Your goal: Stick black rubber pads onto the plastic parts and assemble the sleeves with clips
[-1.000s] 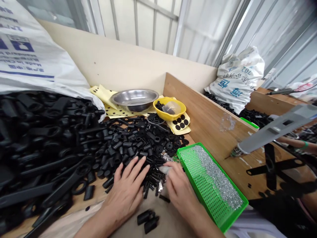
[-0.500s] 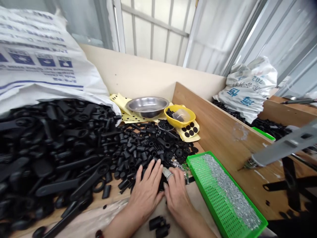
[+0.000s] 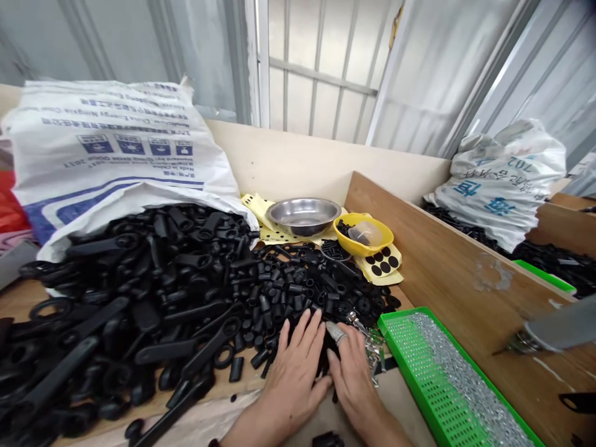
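Note:
My left hand (image 3: 295,369) lies palm down with its fingers stretched over the near edge of a heap of small black plastic cylinders (image 3: 279,292). Beside it, my right hand (image 3: 356,375) also rests palm down, fingers bent forward, with a grey wrap on one finger. Small black parts show in the gap between the hands; what lies under the palms is hidden. Small shiny metal pieces (image 3: 372,347) sit just right of my right hand. Near the bottom edge, black cylindrical parts (image 3: 327,439) lie on the work surface.
At left, a white sack (image 3: 125,143) spills black handle-like parts (image 3: 153,261). A steel bowl (image 3: 305,208) and yellow basket (image 3: 386,241) stand behind the heap. On the right are a green tray (image 3: 410,397) of small silvery pieces, a wooden divider (image 3: 433,261) and a grey powered driver (image 3: 563,326).
The camera view has shifted, so the scene sits further right and lower. Both hands stay at the heap's near edge, in nearly the same pose.

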The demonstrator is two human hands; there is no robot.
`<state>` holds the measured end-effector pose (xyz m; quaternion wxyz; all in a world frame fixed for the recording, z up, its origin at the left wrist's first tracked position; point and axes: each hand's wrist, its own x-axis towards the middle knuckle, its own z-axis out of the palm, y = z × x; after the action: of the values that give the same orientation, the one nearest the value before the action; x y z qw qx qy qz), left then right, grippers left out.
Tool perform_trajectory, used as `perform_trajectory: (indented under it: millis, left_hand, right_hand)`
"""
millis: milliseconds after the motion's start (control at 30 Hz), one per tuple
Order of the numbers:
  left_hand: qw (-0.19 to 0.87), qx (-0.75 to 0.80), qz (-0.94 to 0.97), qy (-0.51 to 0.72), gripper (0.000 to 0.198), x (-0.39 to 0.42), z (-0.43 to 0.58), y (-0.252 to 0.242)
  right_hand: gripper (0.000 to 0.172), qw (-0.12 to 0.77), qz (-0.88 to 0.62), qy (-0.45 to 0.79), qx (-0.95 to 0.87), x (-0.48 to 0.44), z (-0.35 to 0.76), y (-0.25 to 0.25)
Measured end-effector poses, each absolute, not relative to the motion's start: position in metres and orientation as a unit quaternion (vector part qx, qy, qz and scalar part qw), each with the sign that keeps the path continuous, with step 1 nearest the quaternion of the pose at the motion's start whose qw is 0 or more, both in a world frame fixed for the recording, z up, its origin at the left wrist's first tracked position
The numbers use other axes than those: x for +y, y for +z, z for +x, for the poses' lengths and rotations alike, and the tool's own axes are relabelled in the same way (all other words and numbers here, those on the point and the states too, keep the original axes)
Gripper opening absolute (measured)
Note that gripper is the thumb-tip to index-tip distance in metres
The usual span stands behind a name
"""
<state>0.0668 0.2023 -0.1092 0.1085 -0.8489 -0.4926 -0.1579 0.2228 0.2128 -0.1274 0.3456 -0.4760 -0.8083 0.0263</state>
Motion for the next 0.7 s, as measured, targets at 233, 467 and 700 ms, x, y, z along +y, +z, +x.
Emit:
perform_trajectory:
  millis: [233,467,700]
  left_hand:
    - [0.174,-0.52,-0.819,-0.17,0.058,0.175,0.007,-0.104]
    - [0.209,-0.609,-0.743,-0.182,0.029,0.153,-0.06,-0.109]
    - [0.163,-0.595,-0.769,-0.166,0.033,0.154,-0.059,-0.113]
  right_hand:
    - [0.047,0.212,-0.379,-0.067,-0.898,0.205,0.227,-0.116]
    - [0.048,0.187,-0.38,-0.04,-0.905,0.216,0.213,-0.102]
    - [0.013,0.211,-0.46,0.092,-0.858,0.201,0.243,-0.069]
